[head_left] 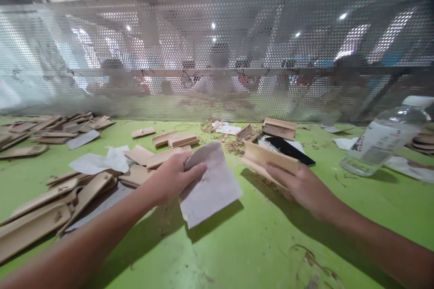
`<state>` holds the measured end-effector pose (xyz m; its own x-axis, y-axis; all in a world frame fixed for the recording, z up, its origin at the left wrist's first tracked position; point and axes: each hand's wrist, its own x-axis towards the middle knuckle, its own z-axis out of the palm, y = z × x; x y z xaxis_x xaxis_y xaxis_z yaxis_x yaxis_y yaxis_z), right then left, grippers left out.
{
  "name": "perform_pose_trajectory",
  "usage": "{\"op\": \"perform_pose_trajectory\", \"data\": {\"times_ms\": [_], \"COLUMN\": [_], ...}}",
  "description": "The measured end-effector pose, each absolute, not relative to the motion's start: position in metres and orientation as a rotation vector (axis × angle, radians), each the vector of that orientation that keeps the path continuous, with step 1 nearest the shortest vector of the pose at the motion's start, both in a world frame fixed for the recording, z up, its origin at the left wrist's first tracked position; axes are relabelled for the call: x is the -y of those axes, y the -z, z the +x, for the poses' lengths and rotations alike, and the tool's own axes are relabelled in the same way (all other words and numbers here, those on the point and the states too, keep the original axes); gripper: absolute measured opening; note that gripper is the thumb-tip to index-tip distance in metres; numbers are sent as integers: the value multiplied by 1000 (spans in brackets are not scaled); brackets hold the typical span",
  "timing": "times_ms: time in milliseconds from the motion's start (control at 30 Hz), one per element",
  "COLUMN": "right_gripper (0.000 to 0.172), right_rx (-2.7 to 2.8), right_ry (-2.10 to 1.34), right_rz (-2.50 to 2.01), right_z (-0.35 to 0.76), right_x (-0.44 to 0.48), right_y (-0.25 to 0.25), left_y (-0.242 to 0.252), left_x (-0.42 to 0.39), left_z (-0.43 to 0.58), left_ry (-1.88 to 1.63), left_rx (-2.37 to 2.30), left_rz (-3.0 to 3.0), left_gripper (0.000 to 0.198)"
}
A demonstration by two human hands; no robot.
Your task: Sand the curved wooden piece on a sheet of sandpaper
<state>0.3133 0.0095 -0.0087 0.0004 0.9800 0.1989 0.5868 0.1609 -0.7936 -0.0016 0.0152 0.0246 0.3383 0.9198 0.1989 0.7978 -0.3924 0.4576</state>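
Observation:
My left hand is closed on a pale sheet of paper, held a little above the green table. My right hand grips a curved strip of light wood, held slanted just over the table. The two hands are about a hand's width apart. Several more wooden strips lie piled to the left of my left arm. Others lie beyond the left hand.
A black phone lies on white paper behind the right hand. A clear plastic bottle lies tilted at the right. Wood shavings and paper scraps are scattered about. A perforated metal screen closes the far side; people sit blurred behind it.

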Motion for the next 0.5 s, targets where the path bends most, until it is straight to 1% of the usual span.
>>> {"op": "perform_pose_trajectory", "data": {"times_ms": [67,167,233,300,400,500], "right_gripper": [44,45,45,44,40,42], "right_rx": [1596,1509,1469,1447,1482,1574], "right_ry": [-709,-829,-925,-1004,-1128,-1227], "right_rz": [-1553,-1548,-1521,-1501,-1483,-1470], "right_z": [314,313,311,309,308,307], "right_x": [-11,-10,-8,-5,-1,3], "right_y": [8,8,8,9,8,6], "left_y": [-18,-8,-2,4,7,3], "left_x": [-15,-13,-11,-7,-4,-3], "left_z": [0,5,9,12,11,5], "left_ry": [-593,-637,-602,-493,-301,-114], "left_rx": [-1540,-1609,-1593,-1512,-1376,-1234], "left_rz": [2339,2373,2397,2420,2446,2424], "left_gripper": [36,62,66,70,83,90]}}
